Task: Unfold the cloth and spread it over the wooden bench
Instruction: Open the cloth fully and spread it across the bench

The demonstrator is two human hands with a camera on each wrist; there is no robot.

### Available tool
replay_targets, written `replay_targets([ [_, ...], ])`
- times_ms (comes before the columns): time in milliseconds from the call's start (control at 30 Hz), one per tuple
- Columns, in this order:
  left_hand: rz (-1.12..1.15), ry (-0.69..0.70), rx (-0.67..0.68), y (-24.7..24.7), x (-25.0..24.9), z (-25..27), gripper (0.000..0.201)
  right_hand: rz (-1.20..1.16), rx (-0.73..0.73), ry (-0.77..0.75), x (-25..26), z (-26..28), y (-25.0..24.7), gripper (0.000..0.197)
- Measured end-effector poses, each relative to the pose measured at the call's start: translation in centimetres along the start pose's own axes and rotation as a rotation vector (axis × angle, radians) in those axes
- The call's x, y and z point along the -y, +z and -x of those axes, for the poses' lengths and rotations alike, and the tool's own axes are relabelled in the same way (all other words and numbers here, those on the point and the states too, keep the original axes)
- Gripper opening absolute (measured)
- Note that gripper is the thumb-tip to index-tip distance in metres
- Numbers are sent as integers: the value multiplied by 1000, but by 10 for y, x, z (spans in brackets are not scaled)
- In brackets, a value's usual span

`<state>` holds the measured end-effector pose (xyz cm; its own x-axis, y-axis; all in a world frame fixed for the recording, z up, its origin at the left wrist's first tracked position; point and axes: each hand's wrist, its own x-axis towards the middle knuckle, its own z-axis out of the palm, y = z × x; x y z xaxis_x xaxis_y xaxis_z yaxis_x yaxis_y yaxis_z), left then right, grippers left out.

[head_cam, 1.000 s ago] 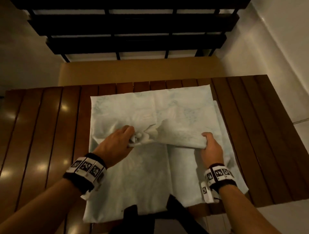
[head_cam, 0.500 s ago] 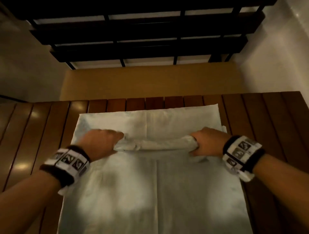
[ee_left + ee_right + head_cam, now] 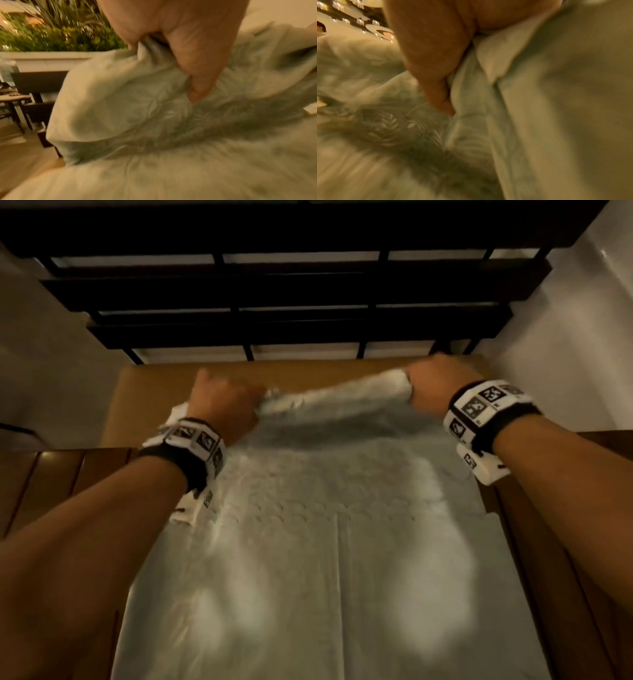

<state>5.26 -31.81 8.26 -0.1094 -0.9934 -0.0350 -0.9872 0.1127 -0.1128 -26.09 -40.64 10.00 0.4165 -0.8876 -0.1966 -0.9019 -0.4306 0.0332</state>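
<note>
Wooden bench slats carry one pale leaf-print cloth; two hands, left hand and right hand, each clench its bunched far edge, lifted beyond the far side.

Dim, warm yellowish light throughout — two soft bright patches glare on the cloth low in the head view, both wrist views smear with motion blur, and edges bow from wide-angle distortion.
</note>
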Motion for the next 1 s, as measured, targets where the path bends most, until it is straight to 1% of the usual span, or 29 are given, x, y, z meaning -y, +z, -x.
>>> replay_targets([
  [67,56,50,351,24,-4,8,42,-40,288,-4,5,-1,26,21],
  [100,88,72,509,34,-6,11,46,-82,417,-26,8,-2,39,24],
  [133,110,91,625,43,-6,12,47,-113,505,-52,10,-3,52,20],
  [167,113,99,694,51,-7,13,49,-137,552,-75,12,-3,62,17],
  [200,111,97,726,57,-7,12,53,-149,567,-96,13,-2,67,21],
  [233,113,83,743,60,-6,10,57,-167,569,-102,14,-2,69,29],
  [267,120,67,753,63,-5,7,60,-174,564,-92,14,-3,70,33],
  [300,125,54,754,65,-3,4,60,-172,550,-65,14,-4,69,30],
  [333,128,44,739,67,0,0,58,-151,519,-31,12,-7,67,22],
  [367,121,23,703,68,3,-3,55,-127,454,6,11,-8,62,17],
  [400,95,-15,637,67,7,-5,53,-72,344,67,7,-10,60,22],
  [467,10,-151,398,63,14,-3,51,59,13,186,3,-7,55,35],
  [500,-8,-225,276,61,15,1,55,117,-123,243,2,-3,55,45],
  [533,-15,-279,177,60,17,7,62,145,-205,287,3,3,54,56],
  [567,-8,-301,113,62,19,14,71,137,-253,301,4,10,57,65],
  [600,15,-291,92,64,20,25,79,107,-253,287,7,19,61,71],
  [667,91,-187,135,72,16,52,86,-34,-162,195,18,42,67,71],
  [733,185,-69,195,79,5,90,84,-270,48,82,32,74,78,65],
  [767,220,-28,211,80,-2,111,85,-332,146,32,37,92,85,66],
  [800,247,-8,215,83,-7,132,88,-328,198,-8,43,109,92,71],
  [833,266,-1,207,85,-11,149,92,-284,209,-27,47,124,98,77],
  [900,302,-23,193,91,-12,175,96,-254,175,-15,53,149,109,89],
  [967,348,-48,189,97,-8,188,94,-339,174,32,59,170,117,101],
  [1000,376,-57,217,97,-7,190,90,-393,185,54,61,177,122,104],
])
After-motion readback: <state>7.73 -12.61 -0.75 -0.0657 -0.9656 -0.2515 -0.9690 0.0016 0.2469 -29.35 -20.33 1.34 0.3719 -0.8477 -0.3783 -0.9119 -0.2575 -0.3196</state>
